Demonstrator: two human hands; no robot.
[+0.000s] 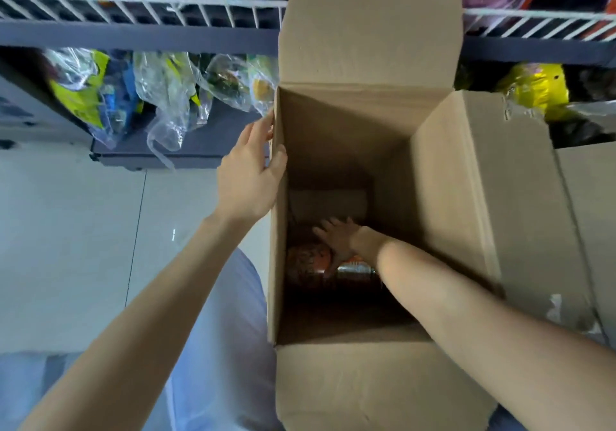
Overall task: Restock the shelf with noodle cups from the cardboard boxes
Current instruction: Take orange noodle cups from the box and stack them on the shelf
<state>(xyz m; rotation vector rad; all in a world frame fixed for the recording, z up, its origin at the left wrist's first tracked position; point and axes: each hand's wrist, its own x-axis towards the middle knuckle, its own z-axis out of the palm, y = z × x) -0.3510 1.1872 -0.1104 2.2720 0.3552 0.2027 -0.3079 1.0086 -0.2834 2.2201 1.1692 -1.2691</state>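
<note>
Your right hand lies with fingers spread flat on an orange printed noodle cup deep inside the tall brown cardboard box; your left hand grips the box's left rim.

The cardboard box is plain tan-brown, darker in its shadowed depth. Inside it, a noodle cup shows an orange and dark speckled print, and a pale whitish cup lies beyond it. The shelf is dark grey with a white wire rail. Its clear bags carry yellow-green and blue print, and a yellow packet lies at right. The floor is glossy white tile.
</note>
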